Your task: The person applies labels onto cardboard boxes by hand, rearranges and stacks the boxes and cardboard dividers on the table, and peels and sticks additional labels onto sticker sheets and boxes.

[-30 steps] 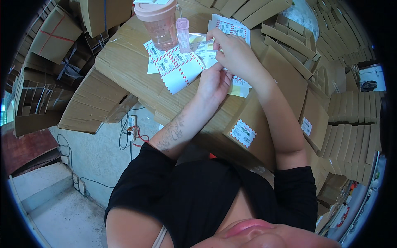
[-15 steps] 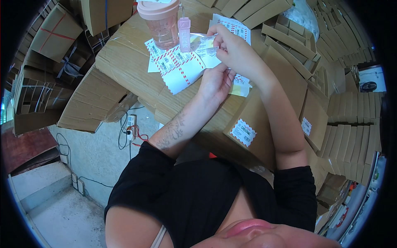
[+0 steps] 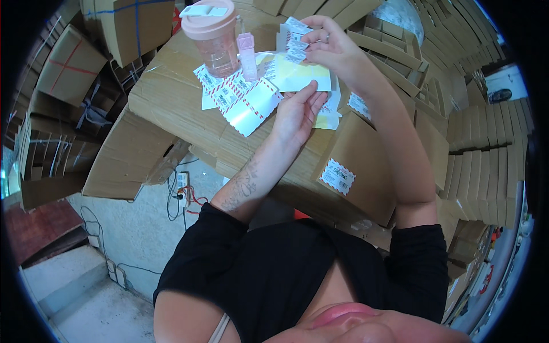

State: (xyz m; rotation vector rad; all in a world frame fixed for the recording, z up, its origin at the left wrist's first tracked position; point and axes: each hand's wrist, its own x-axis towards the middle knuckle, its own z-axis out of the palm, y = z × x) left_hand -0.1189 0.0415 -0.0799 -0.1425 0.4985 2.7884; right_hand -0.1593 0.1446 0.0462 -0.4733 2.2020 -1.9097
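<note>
My left hand (image 3: 296,114) pinches the lower edge of a label sheet (image 3: 306,79), thumb on top; its bare backing shows white and pale yellow. Above it, my right hand (image 3: 337,48) has a peeled sticker label (image 3: 295,47) at its fingertips, curled and hanging over the sheet's upper part. Left of the hands, label sheets with red-striped borders (image 3: 249,108) lie on a large cardboard box. On them stands a pink lidded cup (image 3: 214,46), with a pink tag (image 3: 247,57) hanging by its side. More sheets show partly beneath my hands.
A brown carton with a label (image 3: 337,176) sits under my right forearm. Stacked flat cartons (image 3: 480,177) line the right side. Open divided boxes (image 3: 394,43) stand at the far right. Tied cartons (image 3: 74,54) crowd the left. Cables and a power strip (image 3: 182,182) lie on the floor.
My right hand has moved up and right, lifting the label off the sheet and baring its pale backing. The left hand has stayed near the sheet's lower edge. The view has shifted slightly.
</note>
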